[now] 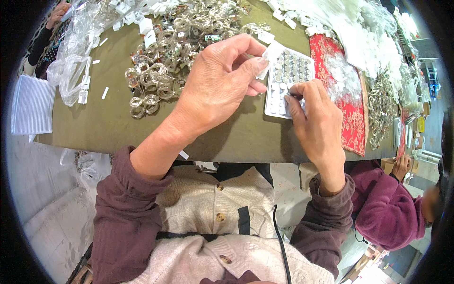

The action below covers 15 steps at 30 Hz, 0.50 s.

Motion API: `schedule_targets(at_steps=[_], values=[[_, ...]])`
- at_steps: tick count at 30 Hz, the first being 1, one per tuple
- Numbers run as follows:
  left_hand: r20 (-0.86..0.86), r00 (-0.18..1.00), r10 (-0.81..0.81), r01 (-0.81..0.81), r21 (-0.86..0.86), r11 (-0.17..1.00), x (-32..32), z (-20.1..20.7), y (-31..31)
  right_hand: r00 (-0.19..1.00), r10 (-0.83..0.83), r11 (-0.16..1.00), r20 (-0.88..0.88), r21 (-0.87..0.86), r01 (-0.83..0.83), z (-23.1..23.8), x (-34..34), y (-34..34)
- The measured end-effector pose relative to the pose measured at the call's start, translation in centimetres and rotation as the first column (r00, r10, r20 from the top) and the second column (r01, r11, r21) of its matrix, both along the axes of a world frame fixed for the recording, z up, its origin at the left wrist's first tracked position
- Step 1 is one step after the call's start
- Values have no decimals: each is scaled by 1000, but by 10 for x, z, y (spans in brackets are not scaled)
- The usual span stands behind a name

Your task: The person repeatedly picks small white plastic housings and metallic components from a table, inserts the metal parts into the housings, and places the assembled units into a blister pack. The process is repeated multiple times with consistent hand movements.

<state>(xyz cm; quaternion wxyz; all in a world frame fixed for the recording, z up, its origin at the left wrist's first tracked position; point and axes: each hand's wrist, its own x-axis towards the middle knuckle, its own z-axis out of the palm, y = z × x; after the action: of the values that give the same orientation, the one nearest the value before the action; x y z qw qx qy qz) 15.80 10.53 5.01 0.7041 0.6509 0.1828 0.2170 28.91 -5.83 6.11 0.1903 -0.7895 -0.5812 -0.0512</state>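
A white plastic tray [270, 111] lies on the table, its far part filled with rows of round silver button cells [289, 65]. Cells are absent from several pockets in its near left part. My left hand [220, 87] is raised at the tray's left edge, thumb and forefinger pinched on a small white piece [263, 71]. Over the tray's near right corner, my right hand [318, 118] has its thumb and fingertips closed together, touching or just above the pockets. Whatever it may hold is hidden by the fingers.
Coiled clear wire lights [165, 71] are heaped beyond my left hand. A red patterned cloth [352, 124] with clear plastic pieces lies right of the tray. White plastic parts [302, 19] pile up at the back. Stacked white sheets [32, 105] stand far left; a co-worker's purple sleeve [390, 208] is at right.
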Motion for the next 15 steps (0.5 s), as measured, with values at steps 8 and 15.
schedule_targets(at_steps=[8, 15], values=[[141, 990, -7, 50, -302, 952, -3, 3, 5, 991, 109, 991, -78, 83, -102, 3, 4, 7], [169, 986, -8, 74, -389, 918, -3, 0, 8, 992, 120, 991, -41, -58, -122, 5, 4, 11]])
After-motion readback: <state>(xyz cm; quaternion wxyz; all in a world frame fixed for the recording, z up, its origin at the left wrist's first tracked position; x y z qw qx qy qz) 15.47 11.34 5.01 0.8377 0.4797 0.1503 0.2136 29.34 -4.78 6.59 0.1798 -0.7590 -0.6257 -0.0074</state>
